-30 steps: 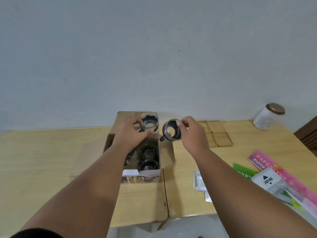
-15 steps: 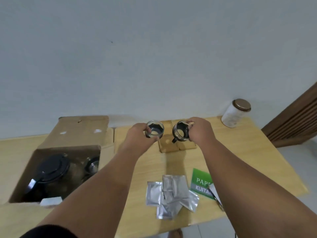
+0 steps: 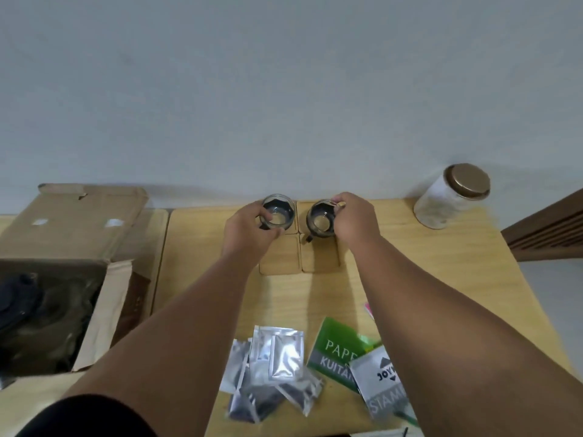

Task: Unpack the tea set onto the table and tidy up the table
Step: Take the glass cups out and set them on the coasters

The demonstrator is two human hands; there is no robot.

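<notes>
At the centre of the frame, the left hand (image 3: 249, 230) is closed around the left glass cup (image 3: 277, 212) and the right hand (image 3: 355, 220) is closed around the right glass cup (image 3: 321, 217). Both cups stand mouth up over the far pair of four wooden coasters (image 3: 280, 257) on the desk (image 3: 441, 266). Each cup sits straight ahead of its own hand, so the release looks like a plain downward one; whether the bases already touch the coasters I cannot tell. At the left edge, the open cardboard box (image 3: 79, 222) holds something dark and blurred, perhaps the teapot. Foil sachets (image 3: 271, 367) and paper packets (image 3: 337, 351) clutter the bottom, partly behind the arms.
</notes>
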